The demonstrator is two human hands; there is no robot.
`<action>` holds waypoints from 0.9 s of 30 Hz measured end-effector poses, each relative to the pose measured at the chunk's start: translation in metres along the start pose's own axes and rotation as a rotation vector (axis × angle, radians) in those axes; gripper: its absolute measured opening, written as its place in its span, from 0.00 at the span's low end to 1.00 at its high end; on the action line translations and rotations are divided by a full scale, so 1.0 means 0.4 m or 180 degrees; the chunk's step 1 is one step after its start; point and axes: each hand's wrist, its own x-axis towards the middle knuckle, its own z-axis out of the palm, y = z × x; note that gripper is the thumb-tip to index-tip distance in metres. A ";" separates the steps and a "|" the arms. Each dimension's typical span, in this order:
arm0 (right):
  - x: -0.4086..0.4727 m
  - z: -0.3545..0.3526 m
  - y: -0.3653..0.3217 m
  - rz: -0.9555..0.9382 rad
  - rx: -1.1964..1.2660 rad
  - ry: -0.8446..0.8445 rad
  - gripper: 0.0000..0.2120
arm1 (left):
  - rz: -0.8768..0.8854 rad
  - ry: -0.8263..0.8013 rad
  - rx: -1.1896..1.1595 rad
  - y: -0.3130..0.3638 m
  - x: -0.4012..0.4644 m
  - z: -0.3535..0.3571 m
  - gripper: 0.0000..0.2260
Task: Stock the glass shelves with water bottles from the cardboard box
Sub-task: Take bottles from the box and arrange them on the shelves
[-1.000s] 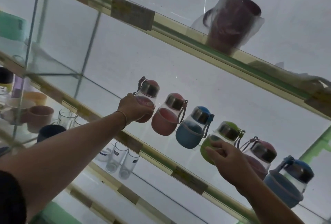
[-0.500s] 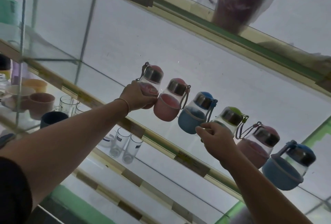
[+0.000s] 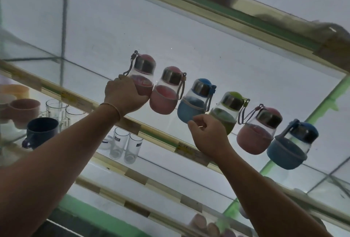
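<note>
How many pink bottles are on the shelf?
3: the first pink bottle in the left hand, the second beside it, the third fifth along.

Bottle row: six bottles are standing side by side on the glass shelf (image 3: 189,151), the first pink bottle (image 3: 144,77) touching the second pink bottle (image 3: 164,96), the others near each other
Left end: the left hand (image 3: 123,96) is gripping the first pink bottle; bare glass is lying open to the left of it, up to the upright post (image 3: 63,28)
Middle: the right hand (image 3: 208,138) is blocking the front of the blue bottle (image 3: 191,107) and green bottle (image 3: 225,115)
Above: open air is sitting over the caps, under the upper shelf (image 3: 246,15)
</note>
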 end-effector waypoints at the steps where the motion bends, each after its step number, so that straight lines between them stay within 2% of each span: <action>1: -0.005 -0.005 0.004 -0.0018 0.0029 0.0053 0.10 | 0.0036 -0.0011 0.0118 0.007 -0.023 -0.012 0.30; 2: -0.011 -0.011 0.008 -0.0024 0.0064 0.0105 0.09 | 0.0063 -0.0031 0.0209 0.013 -0.045 -0.021 0.26; 5: -0.029 -0.036 0.022 0.0033 0.0206 0.0251 0.09 | 0.0173 -0.0043 0.0377 0.043 -0.123 -0.037 0.23; 7: -0.044 -0.057 0.036 0.0061 0.0275 0.0372 0.09 | 0.0518 0.0255 0.0086 0.084 -0.184 -0.035 0.20; 9: -0.063 -0.081 0.057 0.0068 0.0333 0.0508 0.08 | 0.0966 0.0357 -0.0545 0.144 -0.244 -0.033 0.16; 11: -0.087 -0.111 0.083 0.0067 0.0399 0.0659 0.08 | 0.1293 0.0139 -0.1025 0.210 -0.293 -0.029 0.15; 14: -0.136 -0.168 0.130 0.0097 0.0341 0.0893 0.06 | 0.1739 -0.0131 -0.1289 0.306 -0.357 -0.009 0.17; 17: -0.198 -0.235 0.192 0.0279 0.0278 0.1049 0.03 | 0.1950 -0.0331 -0.1374 0.393 -0.423 0.025 0.17; 22: -0.339 -0.363 0.319 0.0741 0.0228 0.1379 0.07 | 0.2363 -0.0755 -0.1572 0.531 -0.552 0.088 0.15; 27: -0.531 -0.471 0.482 0.1310 0.0305 0.1504 0.04 | 0.2539 -0.1390 -0.1684 0.661 -0.728 0.174 0.13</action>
